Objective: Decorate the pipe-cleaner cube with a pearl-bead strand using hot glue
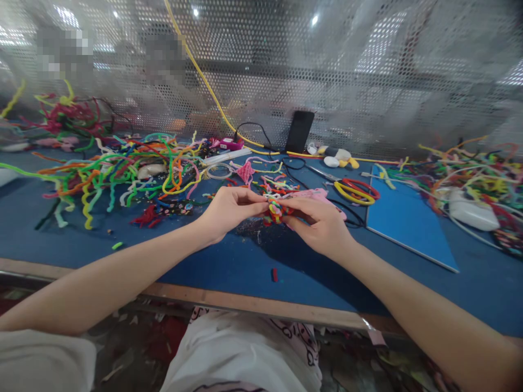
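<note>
My left hand (pixel 239 209) and my right hand (pixel 316 218) meet over the middle of the blue table. Between their fingertips is a small multicoloured piece of twisted pipe cleaners (pixel 276 210), red, yellow, green and orange. Both hands pinch it, one from each side, and the fingers hide part of it. Just behind the hands lie more short pipe cleaner ends and a pink woven piece (pixel 245 172). A pink item (pixel 314 195) sits partly behind my right hand. On the table in front of the hands is a short red scrap (pixel 274 274).
A tangle of pipe cleaners (pixel 134 169) spreads on the left, another pile (pixel 469 169) on the right. Scissors with red and yellow handles (pixel 355 190) lie beside a blue board (pixel 408 223). A phone (pixel 300 132) leans against the perforated metal screen (pixel 347 81).
</note>
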### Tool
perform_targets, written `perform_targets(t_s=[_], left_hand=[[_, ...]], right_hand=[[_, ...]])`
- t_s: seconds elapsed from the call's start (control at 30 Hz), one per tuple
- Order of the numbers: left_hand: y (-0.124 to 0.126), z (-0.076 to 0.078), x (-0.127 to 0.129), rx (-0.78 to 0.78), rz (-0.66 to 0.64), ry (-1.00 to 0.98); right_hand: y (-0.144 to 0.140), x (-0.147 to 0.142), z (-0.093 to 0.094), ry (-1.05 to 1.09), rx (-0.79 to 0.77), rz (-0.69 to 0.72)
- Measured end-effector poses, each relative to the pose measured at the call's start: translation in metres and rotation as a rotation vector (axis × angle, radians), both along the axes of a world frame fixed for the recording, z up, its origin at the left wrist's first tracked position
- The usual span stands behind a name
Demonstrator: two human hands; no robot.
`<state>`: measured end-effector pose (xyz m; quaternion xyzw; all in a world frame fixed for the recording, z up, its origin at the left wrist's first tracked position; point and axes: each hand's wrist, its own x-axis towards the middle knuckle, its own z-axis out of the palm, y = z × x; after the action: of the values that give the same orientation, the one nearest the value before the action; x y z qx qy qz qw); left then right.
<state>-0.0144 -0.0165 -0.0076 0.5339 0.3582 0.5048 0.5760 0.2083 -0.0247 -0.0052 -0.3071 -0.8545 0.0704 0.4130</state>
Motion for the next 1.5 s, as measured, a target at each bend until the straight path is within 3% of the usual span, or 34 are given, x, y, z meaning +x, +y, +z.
perform_targets(t_s=[0.13, 0.27, 0.43, 0.67, 0.77, 1.0, 1.1, 1.3, 1.5], left_hand=[[-0.001, -0.001, -0.001, -0.022, -0.018, 0.018], [-0.002, -0.002, 0.002, -0.047, -0.022, -0.021], [-0.004, -0.005, 0.010, -0.025, 0.097, -0.007], [-0.006, -0.005, 0.009, 0.058, 0.149, 0.032], [-0.002, -0.005, 0.006, 0.104, 0.166, 0.106], [0.002, 0.000, 0.001, 0.255, 0.114, 0.307], [0.000, 0.000, 0.000, 0.330, 0.076, 0.388], [0.001, -0.005, 0.002, 0.377, -0.071, 0.457], [0.001, -0.003, 0.002, 0.225, -0.179, 0.259]], right_hand=[[0.002, 0.003, -0.001, -0.053, 0.064, -0.019], [0.003, 0.004, -0.004, -0.124, 0.237, -0.015], [-0.001, -0.002, -0.013, -0.249, 0.462, -0.013], [-0.006, -0.006, -0.013, -0.345, 0.609, -0.002], [-0.007, -0.007, -0.009, -0.244, 0.467, 0.024], [-0.008, -0.011, -0.001, 0.178, -0.389, -0.039], [-0.005, -0.014, -0.001, 0.323, -0.616, 0.010], [-0.005, -0.014, -0.001, 0.515, -0.701, -0.057], [-0.004, -0.010, 0.000, 0.583, -0.680, 0.112]])
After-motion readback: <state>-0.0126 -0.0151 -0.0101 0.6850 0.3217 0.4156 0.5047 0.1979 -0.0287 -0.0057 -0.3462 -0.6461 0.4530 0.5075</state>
